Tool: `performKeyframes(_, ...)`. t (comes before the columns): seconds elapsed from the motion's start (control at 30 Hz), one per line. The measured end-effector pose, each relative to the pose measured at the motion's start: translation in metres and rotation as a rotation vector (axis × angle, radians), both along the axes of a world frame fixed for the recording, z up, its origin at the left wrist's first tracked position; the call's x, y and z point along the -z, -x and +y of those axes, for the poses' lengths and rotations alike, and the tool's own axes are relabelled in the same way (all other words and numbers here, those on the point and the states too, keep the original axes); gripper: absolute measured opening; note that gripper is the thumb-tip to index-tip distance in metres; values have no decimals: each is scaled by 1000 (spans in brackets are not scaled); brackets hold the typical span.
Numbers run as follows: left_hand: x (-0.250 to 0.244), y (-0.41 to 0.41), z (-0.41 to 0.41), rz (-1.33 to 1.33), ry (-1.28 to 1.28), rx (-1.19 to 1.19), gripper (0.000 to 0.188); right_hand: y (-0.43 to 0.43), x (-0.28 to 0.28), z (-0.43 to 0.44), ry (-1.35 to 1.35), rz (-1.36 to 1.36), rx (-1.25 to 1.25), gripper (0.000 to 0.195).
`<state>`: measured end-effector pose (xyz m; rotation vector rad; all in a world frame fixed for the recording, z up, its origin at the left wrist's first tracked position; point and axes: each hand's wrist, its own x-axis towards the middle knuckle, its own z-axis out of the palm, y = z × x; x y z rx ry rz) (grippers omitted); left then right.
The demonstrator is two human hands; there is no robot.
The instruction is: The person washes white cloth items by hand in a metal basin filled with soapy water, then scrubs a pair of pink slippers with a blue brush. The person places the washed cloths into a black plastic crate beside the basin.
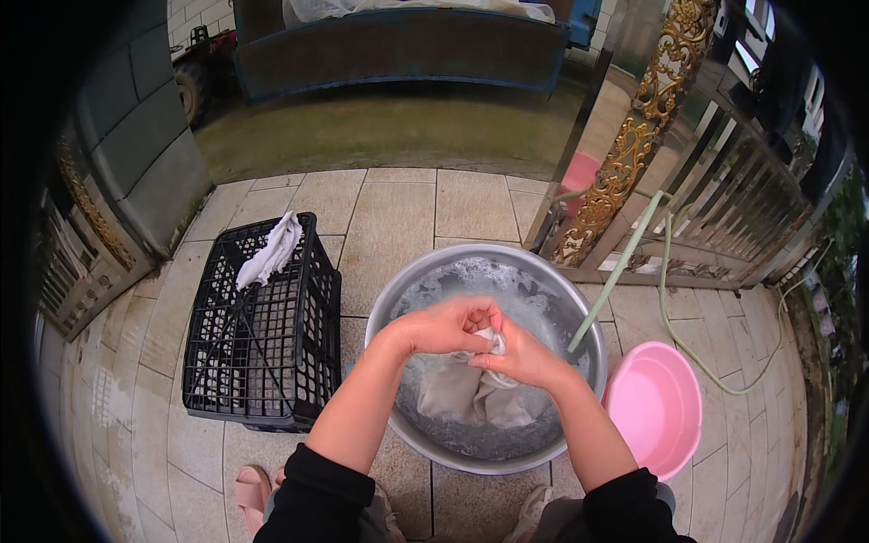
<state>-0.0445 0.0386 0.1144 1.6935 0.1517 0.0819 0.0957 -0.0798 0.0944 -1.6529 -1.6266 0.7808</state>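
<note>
A large round metal basin (pixel 485 465) holds cloudy, sudsy water in front of me. Both my hands are over its middle, close together and gripping one bunched part of a wet whitish cloth (pixel 451 390). My left hand (pixel 451 326) comes from the left with bent fingers at the top of the bunch. From the right, my right hand (pixel 519 353) closes around the same part. The cloth's lower folds hang into the water. A light green hose (pixel 621 268) reaches over the basin's right rim, its end inside the basin.
An upturned-looking black plastic crate (pixel 265 339) stands left, with a crumpled white cloth (pixel 270 251) on top. A pink plastic tub (pixel 655 407) sits right of the basin. Behind it stands an ornate metal gate (pixel 631 156). Pink slippers (pixel 251 492) lie at lower left.
</note>
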Motion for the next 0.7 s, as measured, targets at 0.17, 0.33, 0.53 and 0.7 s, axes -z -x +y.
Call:
performKeyframes(0.17, -23, 11, -2, -280, 243, -527, 13, -1, -50, 10, 49, 157, 137, 36)
performKeyframes(0.33, 64, 21, -19, 22, 618, -826, 12, -56, 57, 5, 80, 491, 411, 39)
performKeyframes(0.53, 200, -13, -88, 418, 948, -632, 24, -85, 194, -37, 285, 50, 607, 44)
performKeyframes(0.7, 241, -11, -95, 488, 1090, -825, 44, -41, 264, -60, 286, -515, 307, 35)
